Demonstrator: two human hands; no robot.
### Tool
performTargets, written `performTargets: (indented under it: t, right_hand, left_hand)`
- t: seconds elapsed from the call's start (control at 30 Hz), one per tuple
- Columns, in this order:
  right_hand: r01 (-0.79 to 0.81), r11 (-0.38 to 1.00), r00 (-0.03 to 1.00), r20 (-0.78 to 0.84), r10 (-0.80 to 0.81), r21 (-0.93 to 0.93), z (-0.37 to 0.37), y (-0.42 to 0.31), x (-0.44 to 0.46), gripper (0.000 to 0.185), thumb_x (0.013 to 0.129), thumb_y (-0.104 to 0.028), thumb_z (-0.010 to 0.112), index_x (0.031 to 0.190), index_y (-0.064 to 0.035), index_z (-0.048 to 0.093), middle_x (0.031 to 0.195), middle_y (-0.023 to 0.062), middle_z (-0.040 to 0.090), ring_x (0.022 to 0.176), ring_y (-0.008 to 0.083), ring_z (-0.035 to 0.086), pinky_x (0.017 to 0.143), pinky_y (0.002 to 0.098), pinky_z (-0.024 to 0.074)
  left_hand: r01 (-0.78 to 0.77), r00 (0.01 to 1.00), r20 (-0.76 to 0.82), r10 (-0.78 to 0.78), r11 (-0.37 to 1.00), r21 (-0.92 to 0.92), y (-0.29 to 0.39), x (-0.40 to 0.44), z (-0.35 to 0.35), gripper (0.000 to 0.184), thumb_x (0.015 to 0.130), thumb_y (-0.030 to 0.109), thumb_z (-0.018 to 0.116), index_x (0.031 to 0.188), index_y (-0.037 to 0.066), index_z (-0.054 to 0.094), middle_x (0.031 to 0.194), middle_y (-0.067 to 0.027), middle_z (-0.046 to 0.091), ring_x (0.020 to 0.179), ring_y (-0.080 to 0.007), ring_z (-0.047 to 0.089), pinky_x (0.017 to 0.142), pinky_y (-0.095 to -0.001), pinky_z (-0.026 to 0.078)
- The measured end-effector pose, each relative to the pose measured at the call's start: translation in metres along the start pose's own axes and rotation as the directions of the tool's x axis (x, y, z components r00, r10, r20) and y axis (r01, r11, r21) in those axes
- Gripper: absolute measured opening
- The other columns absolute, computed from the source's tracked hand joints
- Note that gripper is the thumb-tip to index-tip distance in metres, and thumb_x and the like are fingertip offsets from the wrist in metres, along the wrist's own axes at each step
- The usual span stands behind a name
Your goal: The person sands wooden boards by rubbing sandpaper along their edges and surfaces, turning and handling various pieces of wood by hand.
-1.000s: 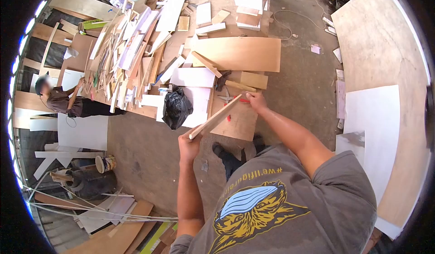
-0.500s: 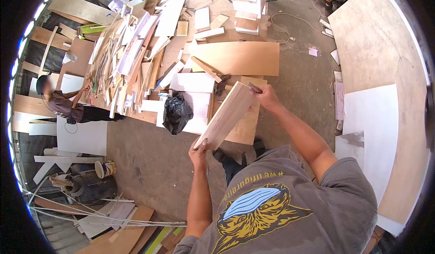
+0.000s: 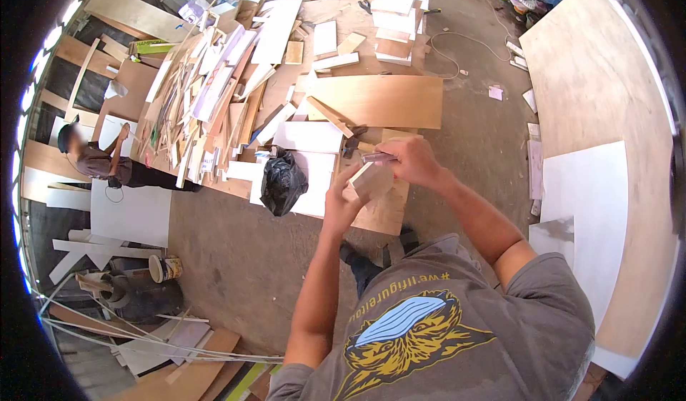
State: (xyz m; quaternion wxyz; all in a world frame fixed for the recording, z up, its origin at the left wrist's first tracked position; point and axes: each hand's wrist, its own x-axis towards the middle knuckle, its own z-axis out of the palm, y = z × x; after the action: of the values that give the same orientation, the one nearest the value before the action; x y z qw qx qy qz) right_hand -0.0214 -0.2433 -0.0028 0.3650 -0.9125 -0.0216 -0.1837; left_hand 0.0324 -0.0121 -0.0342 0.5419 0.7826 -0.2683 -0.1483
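Observation:
A short wooden board (image 3: pixel 372 180) is held in front of the body, its narrow end turned toward the camera. My left hand (image 3: pixel 345 199) grips its near left side, thumb and fingers around the edge. At the far right end of the board, my right hand (image 3: pixel 411 161) is closed on a small dark flat object (image 3: pixel 379 157), too small to identify. Below the hands lies a plywood piece (image 3: pixel 386 215) at the table's near edge. A black plastic bag (image 3: pixel 284 183) sits left of my left hand.
Wood strips (image 3: pixel 214 86) are piled on the table's left, with a wide brown board (image 3: pixel 386 101) beyond my hands. Another person (image 3: pixel 100 159) stands at the far left. Large panels (image 3: pixel 586 186) lie on the right. A bucket (image 3: pixel 165 268) stands lower left.
The board has turned from lying lengthwise across both hands to pointing end-on at the camera. My left hand has moved up and right, closer to my right hand. The other person's arms have shifted.

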Motion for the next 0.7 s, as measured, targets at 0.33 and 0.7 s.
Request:
performTargets:
  t: [0.33, 0.7]
  right_hand:
    - [-0.25, 0.87, 0.933, -0.133, 0.334, 0.426, 0.001, -0.003, -0.014, 0.038, 0.099, -0.015, 0.064, 0.136, -0.0062, 0.064, 0.107, 0.0191, 0.073, 0.09, 0.0176, 0.072, 0.078, 0.0355, 0.0555]
    - [-0.011, 0.994, 0.988, -0.154, 0.028, 0.113, 0.053, -0.007, -0.047, 0.046, 0.099, -0.011, 0.059, 0.145, -0.0098, 0.059, 0.106, 0.0196, 0.073, 0.089, 0.0313, 0.072, 0.077, 0.0408, 0.0564]
  left_hand:
    - [0.014, 0.995, 0.098, -0.022, 0.997, 0.079, 0.018, 0.029, 0.011, 0.026, 0.099, 0.016, 0.07, 0.119, -0.001, 0.071, 0.086, -0.0076, 0.071, 0.081, -0.0099, 0.061, 0.073, -0.0303, 0.051]
    - [-0.136, 0.99, 0.058, 0.132, 0.987, 0.084, -0.006, 0.024, 0.013, 0.024, 0.101, 0.021, 0.067, 0.109, -0.001, 0.071, 0.075, -0.0166, 0.069, 0.067, -0.0206, 0.064, 0.064, -0.0379, 0.051]
